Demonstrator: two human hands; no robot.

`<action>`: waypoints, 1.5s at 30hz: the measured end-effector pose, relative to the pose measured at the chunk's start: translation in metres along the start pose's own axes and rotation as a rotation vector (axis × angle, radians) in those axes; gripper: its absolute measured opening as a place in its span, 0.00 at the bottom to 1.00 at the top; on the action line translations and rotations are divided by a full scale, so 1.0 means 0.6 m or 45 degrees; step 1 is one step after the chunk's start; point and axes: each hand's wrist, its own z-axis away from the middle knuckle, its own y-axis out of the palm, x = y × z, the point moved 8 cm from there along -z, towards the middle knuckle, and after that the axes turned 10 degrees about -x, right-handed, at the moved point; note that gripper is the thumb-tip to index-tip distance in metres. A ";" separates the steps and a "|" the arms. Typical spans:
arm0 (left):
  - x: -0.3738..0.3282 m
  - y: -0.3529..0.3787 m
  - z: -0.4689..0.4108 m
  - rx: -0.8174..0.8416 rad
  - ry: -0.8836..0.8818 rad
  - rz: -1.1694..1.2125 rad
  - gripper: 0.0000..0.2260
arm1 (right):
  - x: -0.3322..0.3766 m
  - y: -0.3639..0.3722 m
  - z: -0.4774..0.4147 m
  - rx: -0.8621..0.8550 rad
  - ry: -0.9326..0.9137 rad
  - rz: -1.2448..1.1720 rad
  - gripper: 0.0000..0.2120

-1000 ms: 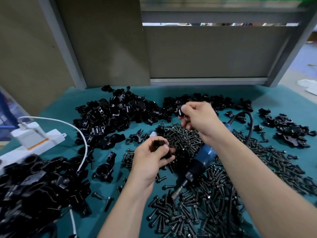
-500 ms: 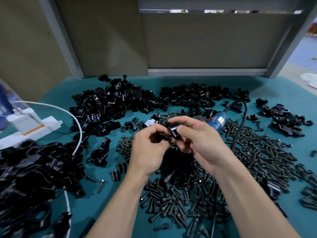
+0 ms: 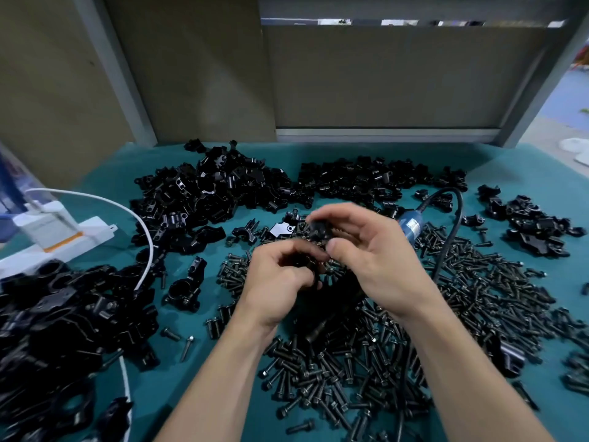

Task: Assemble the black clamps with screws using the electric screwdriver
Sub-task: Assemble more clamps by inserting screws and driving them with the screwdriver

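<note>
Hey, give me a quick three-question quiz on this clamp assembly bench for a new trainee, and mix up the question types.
1. True or false: the right hand grips the electric screwdriver.
2. What do the left hand and right hand hold between them? A) black clamp parts B) a roll of tape C) a wrench
3. Fill in: the white power strip lies on the person's ___ side of the screw pile.

Key: 1 false, it lies on the table among the screws. 2 A. 3 left.
</note>
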 end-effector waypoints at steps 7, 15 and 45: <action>0.003 0.016 0.009 0.198 -0.057 0.068 0.14 | -0.006 0.003 0.004 0.162 0.036 0.030 0.25; 0.005 0.016 0.010 0.209 -0.078 0.027 0.15 | -0.028 -0.002 0.000 0.139 0.117 0.059 0.25; 0.026 0.017 0.013 0.116 -0.666 0.770 0.12 | -0.051 0.011 0.013 -0.019 0.374 0.028 0.11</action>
